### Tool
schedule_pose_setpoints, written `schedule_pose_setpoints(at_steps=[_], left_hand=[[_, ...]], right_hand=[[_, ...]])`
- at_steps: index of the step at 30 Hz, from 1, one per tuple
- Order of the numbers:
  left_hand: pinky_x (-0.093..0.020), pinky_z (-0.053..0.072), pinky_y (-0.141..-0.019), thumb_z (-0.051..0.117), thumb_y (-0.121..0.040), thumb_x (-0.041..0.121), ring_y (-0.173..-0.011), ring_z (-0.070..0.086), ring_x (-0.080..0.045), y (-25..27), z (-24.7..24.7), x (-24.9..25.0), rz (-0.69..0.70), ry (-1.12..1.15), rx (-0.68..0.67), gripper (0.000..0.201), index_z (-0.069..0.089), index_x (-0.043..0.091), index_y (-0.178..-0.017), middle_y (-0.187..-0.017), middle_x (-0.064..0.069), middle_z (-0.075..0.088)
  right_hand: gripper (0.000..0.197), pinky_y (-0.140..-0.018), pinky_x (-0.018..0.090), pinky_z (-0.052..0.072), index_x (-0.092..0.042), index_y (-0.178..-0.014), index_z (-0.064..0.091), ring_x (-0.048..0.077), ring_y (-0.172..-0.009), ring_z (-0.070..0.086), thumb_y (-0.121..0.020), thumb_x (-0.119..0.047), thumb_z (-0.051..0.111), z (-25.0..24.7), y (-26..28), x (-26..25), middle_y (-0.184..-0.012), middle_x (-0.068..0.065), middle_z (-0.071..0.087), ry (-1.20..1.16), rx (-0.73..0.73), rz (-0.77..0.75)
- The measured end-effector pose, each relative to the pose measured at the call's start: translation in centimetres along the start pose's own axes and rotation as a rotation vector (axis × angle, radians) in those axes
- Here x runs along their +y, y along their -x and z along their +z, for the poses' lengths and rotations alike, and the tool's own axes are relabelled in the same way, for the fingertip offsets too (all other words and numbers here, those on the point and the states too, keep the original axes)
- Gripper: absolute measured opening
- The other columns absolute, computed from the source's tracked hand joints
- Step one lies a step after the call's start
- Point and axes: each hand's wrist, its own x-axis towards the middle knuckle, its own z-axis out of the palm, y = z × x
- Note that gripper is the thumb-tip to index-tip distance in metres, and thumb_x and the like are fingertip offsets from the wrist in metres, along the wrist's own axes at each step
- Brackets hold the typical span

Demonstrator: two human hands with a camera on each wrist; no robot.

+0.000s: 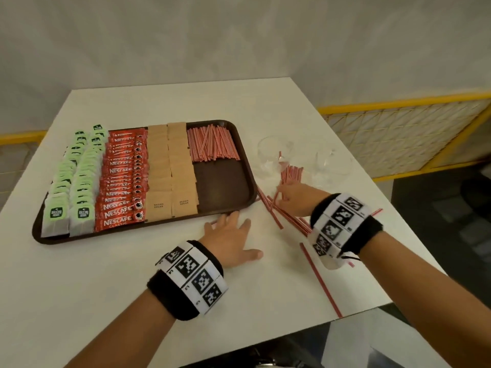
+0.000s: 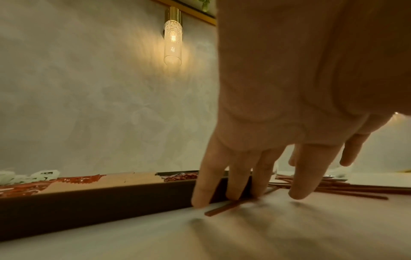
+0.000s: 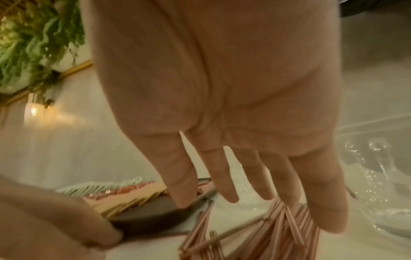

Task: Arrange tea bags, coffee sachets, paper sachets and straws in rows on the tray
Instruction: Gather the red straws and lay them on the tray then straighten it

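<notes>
white table (image 1: pixel 164 107) | two clear glasses (image 1: pixel 273 155) | lit wall lamp (image 2: pixel 173 43) | yellow railing (image 1: pixel 398 103)

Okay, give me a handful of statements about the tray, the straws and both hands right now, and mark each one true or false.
1. Some straws already lie at the far right end of the tray. True.
2. The loose straws on the table lie left of the tray. False: they lie to its right, by the right hand.
3. The left hand grips a coffee sachet. False: it rests spread on the table at the tray's near edge, over a single straw.
4. The brown paper sachets sit between the coffee sachets and the straws. True.
5. The tea bags fill the tray's right end. False: they are at its left end.
</notes>
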Motion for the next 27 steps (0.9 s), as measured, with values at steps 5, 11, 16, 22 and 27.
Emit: schedule_pose_setpoints(at_steps=[5, 11, 16, 22, 27], left_hand=[[-0.049, 0.017, -0.113, 0.037, -0.090, 0.063, -0.144, 0.003, -0.031, -0.2, 0.2, 0.7, -0.066, 0.031, 0.023, 0.079, 0.008, 0.020, -0.151, -0.157, -0.007, -0.001], [-0.047, 0.022, -0.113, 0.039, -0.090, 0.062, -0.142, 0.011, -0.027, 0.2, 0.1, 1.6, -0.074, 0.145, 0.076, 0.076, 0.015, 0.021, -0.150, -0.156, -0.004, 0.008], [-0.047, 0.024, -0.112, 0.040, -0.092, 0.059, -0.141, 0.014, -0.027, -0.4, -0.4, 2.9, -0.060, 0.149, 0.115, 0.073, 0.015, 0.022, -0.150, -0.153, -0.005, 0.012], [-0.051, 0.026, -0.111, 0.045, -0.089, 0.059, -0.141, 0.013, -0.030, -1.6, 0.2, 4.0, -0.083, 0.222, 0.089, 0.071, 0.024, 0.025, -0.147, -0.152, -0.009, 0.016], [-0.047, 0.030, -0.110, 0.052, -0.083, 0.063, -0.137, 0.020, -0.026, -1.2, 0.1, 4.7, -0.073, 0.302, 0.174, 0.080, 0.023, 0.024, -0.147, -0.142, -0.009, 0.024]], right_hand=[[0.041, -0.104, 0.041, 0.037, -0.010, -0.133, 0.045, 0.033, -0.126, 0.040, -0.097, -0.030, 0.043, 1.3, -2.3, -0.2, -0.139, 0.014, 0.036, 0.124, -0.010, 0.015], [0.036, -0.093, 0.034, 0.044, -0.003, -0.121, 0.056, 0.028, -0.111, 0.054, -0.100, -0.021, 0.033, 1.8, -0.5, -0.7, -0.123, 0.014, 0.055, 0.151, -0.046, -0.115], [0.037, -0.105, 0.039, 0.036, -0.005, -0.131, 0.047, 0.032, -0.124, 0.044, -0.100, -0.021, 0.034, -1.3, -1.1, -0.5, -0.137, 0.017, 0.041, 0.079, 0.055, -0.035], [0.030, -0.089, 0.032, 0.046, -0.004, -0.121, 0.055, 0.029, -0.111, 0.056, -0.096, -0.014, 0.040, 0.0, -1.1, -0.5, -0.125, 0.012, 0.056, 0.153, -0.052, -0.046], [0.043, -0.098, 0.029, 0.039, -0.009, -0.141, 0.039, 0.026, -0.125, 0.046, -0.098, -0.011, 0.032, -1.4, 1.7, 0.8, -0.142, 0.014, 0.041, -0.035, -0.026, -0.215]])
